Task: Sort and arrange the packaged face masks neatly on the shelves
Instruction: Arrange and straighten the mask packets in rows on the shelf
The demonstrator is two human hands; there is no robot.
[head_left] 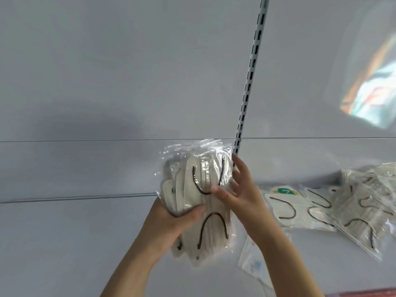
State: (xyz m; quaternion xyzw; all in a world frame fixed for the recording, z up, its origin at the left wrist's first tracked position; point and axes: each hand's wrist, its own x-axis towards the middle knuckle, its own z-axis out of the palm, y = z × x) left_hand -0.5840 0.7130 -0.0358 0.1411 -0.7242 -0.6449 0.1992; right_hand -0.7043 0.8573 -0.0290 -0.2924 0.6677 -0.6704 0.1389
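A stack of clear-plastic packets of cream face masks with dark ear loops [199,185] is held upright above the white shelf [75,232]. My left hand [171,221] grips the stack from the left, thumb across its front. My right hand [237,194] touches the stack's right side with spread fingers, thumb on the front packet. More packets of the same masks [300,209] lie flat on the shelf to the right, and a looser heap [364,202] sits further right.
A slotted white upright [250,76] runs up the back panel behind the stack. A bright coloured reflection [372,88] shows on the panel at upper right. A clear packet with blue print [255,262] lies under my right forearm.
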